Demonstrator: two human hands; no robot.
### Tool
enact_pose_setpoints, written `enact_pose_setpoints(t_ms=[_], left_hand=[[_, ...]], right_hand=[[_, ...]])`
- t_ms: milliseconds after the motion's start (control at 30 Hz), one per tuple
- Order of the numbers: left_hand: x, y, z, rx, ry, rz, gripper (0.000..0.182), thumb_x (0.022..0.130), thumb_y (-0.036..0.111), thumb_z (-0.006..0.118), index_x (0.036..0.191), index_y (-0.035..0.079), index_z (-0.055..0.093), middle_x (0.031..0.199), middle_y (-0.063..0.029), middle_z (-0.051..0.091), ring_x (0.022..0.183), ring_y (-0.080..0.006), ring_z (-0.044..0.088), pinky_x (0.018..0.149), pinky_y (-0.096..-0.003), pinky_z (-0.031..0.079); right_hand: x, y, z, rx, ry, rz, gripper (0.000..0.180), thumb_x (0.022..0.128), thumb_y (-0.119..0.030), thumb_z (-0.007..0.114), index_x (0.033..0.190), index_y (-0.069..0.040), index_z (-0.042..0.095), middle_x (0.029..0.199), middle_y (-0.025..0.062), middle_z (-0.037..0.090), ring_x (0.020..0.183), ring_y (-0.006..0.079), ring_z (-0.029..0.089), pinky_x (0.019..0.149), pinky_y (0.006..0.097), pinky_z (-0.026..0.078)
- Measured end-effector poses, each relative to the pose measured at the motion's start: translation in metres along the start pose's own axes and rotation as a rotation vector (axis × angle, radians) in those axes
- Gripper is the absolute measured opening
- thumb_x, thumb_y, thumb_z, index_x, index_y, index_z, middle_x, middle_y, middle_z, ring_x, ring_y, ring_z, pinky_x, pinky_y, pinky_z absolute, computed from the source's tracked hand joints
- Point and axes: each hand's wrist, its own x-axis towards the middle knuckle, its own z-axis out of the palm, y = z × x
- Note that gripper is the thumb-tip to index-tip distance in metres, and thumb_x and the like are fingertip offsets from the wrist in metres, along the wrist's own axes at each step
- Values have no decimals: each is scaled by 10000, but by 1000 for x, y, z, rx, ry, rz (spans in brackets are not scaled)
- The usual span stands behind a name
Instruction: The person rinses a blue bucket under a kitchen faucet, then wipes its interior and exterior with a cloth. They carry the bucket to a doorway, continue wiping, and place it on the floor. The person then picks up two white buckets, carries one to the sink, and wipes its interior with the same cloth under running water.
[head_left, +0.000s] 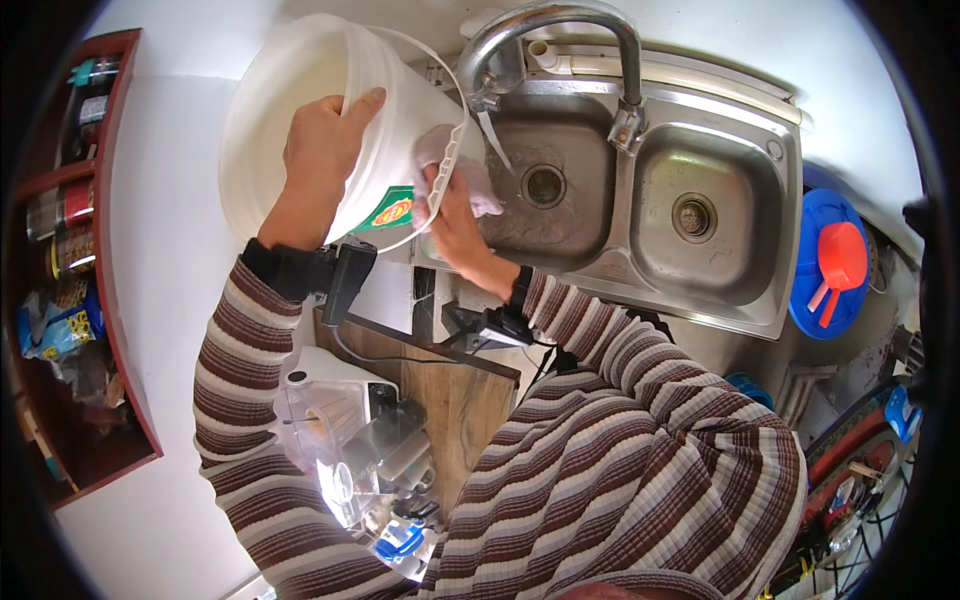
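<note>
My left hand (330, 142) grips the rim of a white plastic bucket (289, 97), thumb outside and fingers over the edge. The bucket is tilted on its side, mouth to the left and base over the left basin (555, 127) of a steel double sink. A pinkish cloth (435, 146) lies against the bucket's outer wall, pressed there by my right hand (457, 225). The white bail handle (450, 157) crosses in front of that hand and cloth. Next to the base, water (495, 142) runs from the chrome tap (555, 15) into the left basin.
The right basin (705, 217) adjoins the left one. Beyond it are a round blue plastic piece (814, 300) and a red scoop (841, 255). A red-framed shelf (120, 300) holds jars and packets at left. A wooden surface (450, 405) with several containers lies below my arms.
</note>
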Motion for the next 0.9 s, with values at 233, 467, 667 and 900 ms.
enact_pose_setpoints(t_ms=[233, 467, 667, 900], left_hand=[[-21, 4, 1, 139, 86, 104, 517, 803, 512, 643, 676, 11, 625, 560, -128, 554, 550, -284, 544, 615, -401, 437], [-63, -13, -25, 178, 111, 181, 413, 824, 378, 686, 760, -28, 655, 567, -152, 513, 506, -284, 463, 533, -350, 402], [-98, -57, -45, 202, -79, 303, 348, 740, 253, 802, 640, -10, 596, 522, -68, 404, 488, -218, 308, 452, -307, 308], [-122, -101, -73, 146, -217, 637, 339, 661, 299, 819, 644, 44, 597, 538, -68, 453, 475, -230, 434, 452, -336, 331]], right_hand=[[22, 120, -51, 377, 17, 773, 384, 902, -39, 446, 1282, -55, 501, 904, 108, 501, 738, 220, 552, 601, 324, 476], [29, 107, -99, 617, -198, 848, 327, 870, 53, 359, 1089, -66, 569, 718, 18, 436, 552, 113, 442, 474, 267, 377], [42, 50, -77, -207, -45, -22, 359, 895, -5, 436, 1228, -27, 569, 1058, 107, 500, 823, 189, 580, 658, 280, 481], [81, 60, -64, -47, -244, 289, 489, 872, -33, 443, 1358, -44, 499, 800, 35, 570, 722, 131, 540, 692, 264, 459]])
